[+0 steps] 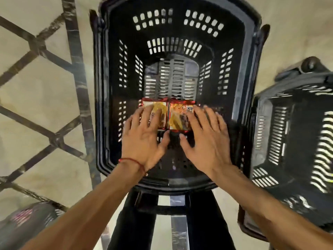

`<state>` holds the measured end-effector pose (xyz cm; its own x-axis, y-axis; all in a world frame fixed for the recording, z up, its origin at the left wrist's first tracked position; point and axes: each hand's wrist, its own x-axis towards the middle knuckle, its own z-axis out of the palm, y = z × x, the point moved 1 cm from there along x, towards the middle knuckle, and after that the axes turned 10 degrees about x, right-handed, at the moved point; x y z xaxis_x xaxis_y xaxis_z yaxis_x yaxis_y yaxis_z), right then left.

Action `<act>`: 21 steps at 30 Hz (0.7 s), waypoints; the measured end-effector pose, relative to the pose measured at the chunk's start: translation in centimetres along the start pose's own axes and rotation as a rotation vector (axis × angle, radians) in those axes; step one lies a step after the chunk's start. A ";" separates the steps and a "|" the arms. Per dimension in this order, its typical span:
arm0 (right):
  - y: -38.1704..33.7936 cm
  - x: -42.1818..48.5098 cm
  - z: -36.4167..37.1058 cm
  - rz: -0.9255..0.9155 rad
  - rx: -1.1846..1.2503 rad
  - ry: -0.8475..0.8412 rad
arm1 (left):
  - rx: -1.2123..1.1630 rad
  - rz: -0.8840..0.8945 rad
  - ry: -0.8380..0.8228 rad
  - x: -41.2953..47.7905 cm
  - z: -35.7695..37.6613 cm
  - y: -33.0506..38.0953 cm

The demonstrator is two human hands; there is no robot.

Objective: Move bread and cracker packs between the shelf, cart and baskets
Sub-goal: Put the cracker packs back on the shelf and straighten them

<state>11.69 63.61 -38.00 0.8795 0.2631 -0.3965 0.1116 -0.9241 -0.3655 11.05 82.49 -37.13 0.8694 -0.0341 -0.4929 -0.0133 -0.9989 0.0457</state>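
Observation:
Two red and orange snack packs lie side by side on the bottom of a deep black basket [239, 69]. My left hand [144, 138] is spread flat over the left pack [160, 114], its fingers straight and covering the pack's left part. My right hand [207, 139] is spread the same way over the right pack [177, 118], its fingers reaching across the pack's right edge. Neither hand curls round a pack; whether the palms touch the packs I cannot tell. A red thread circles my left wrist.
A second dark basket [288, 141] stands to the right of the first, with a wheel at its far corner. A blurred dark basket corner [27, 222] shows at the lower left. The floor [36, 98] is beige tile with dark lines. A black handle frame [171, 201] sits below the basket.

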 end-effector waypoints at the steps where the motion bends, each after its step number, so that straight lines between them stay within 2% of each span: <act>1: 0.7 0.7 1.4 0.007 0.010 -0.003 | 0.002 0.005 0.003 1.0 1.4 -0.1; 3: 1.6 2.0 3.9 0.042 0.045 -0.004 | 0.006 0.010 0.007 3.1 3.6 -0.4; 6: 2.6 4.1 6.7 0.189 0.201 -0.062 | -0.003 -0.006 -0.003 5.3 6.0 -0.9; 11: 4.2 7.1 11.4 0.680 0.751 -0.175 | -0.031 -0.022 -0.066 6.2 8.7 -1.4; 13: 4.6 8.2 13.6 0.824 0.888 -0.184 | -0.037 -0.032 -0.088 6.5 9.4 -1.7; 16: 5.0 9.3 16.3 0.911 0.974 -0.198 | -0.040 -0.045 -0.112 6.6 9.8 -2.3; 21: 6.2 9.2 18.0 0.957 0.963 -0.173 | -0.063 -0.034 -0.140 5.5 9.5 -3.1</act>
<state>12.12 65.31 -59.11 0.3541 -0.2671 -0.8963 -0.9273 -0.2243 -0.2996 11.16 85.03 -48.28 0.7913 -0.0092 -0.6113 0.0496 -0.9956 0.0791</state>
